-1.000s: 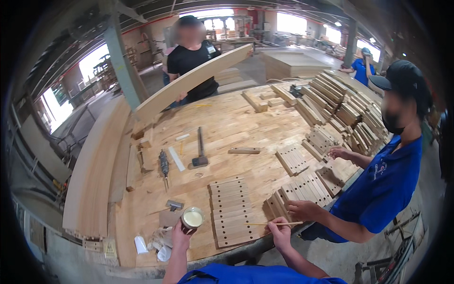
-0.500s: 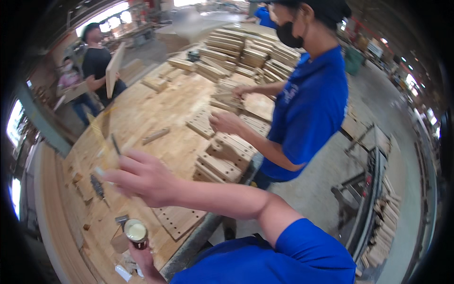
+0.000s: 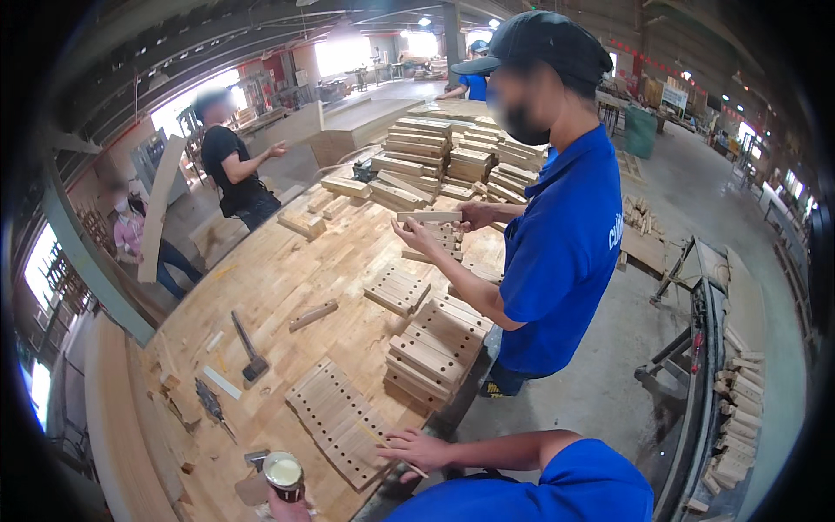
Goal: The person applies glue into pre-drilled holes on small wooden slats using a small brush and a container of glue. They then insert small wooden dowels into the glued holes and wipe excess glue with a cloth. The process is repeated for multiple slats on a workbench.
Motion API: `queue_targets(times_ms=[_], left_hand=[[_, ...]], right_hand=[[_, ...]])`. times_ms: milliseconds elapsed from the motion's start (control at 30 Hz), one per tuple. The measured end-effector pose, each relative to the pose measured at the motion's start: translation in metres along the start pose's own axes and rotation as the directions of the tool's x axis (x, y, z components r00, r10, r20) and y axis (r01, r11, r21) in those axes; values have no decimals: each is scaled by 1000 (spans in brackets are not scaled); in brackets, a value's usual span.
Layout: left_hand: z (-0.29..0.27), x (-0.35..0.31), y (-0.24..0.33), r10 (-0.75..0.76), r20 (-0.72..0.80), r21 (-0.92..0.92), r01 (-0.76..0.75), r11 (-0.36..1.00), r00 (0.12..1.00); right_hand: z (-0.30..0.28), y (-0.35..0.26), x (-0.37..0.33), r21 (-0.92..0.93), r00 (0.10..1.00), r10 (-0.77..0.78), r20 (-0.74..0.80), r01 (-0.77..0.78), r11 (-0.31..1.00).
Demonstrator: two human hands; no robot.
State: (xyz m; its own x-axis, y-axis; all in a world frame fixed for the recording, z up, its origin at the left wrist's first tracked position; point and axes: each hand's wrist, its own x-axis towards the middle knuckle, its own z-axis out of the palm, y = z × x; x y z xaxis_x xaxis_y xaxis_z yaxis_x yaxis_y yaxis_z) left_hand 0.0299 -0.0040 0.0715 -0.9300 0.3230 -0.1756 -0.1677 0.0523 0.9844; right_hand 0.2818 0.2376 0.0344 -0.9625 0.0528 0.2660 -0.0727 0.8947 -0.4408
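Note:
My left hand [image 3: 290, 508] is at the bottom edge, closed around a small round can [image 3: 284, 473] filled with pale glue. My right hand [image 3: 419, 449] rests at the near edge of a row of drilled wooden slats [image 3: 335, 416] and pinches a thin stick [image 3: 383, 439] that lies over the slats. Both sit on the wide wooden workbench [image 3: 278, 278]. My blue sleeve [image 3: 557, 491] fills the lower right.
A co-worker in a blue shirt [image 3: 561, 252] stands at the bench's right side holding a slat [image 3: 429, 217]. Slat stacks [image 3: 435, 344], a hammer [image 3: 248, 348], a loose block [image 3: 313, 315] and larger piles [image 3: 435, 157] lie on the bench. A person in black [image 3: 235, 174] stands behind it.
My right hand, stretched out across the bench half a second ago, has come back down onto the drilled slats. The view has swung, and the co-worker has lifted a slat.

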Motion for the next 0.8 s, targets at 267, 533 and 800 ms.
queue_targets(times_ms=[267, 533, 800], left_hand=[[10, 3, -12, -267, 67, -490, 265, 830, 961], [-30, 5, -25, -287, 63, -499, 280, 820, 956], [-39, 12, -28, -241, 45, -482, 232, 845, 970]], right_hand=[[21, 10, 8, -28, 1000, 3, 1, -3, 1000], [31, 7, 28, -44, 1000, 23, 4, -22, 999], [46, 8, 39, -24, 998, 6, -60, -8, 1000]])
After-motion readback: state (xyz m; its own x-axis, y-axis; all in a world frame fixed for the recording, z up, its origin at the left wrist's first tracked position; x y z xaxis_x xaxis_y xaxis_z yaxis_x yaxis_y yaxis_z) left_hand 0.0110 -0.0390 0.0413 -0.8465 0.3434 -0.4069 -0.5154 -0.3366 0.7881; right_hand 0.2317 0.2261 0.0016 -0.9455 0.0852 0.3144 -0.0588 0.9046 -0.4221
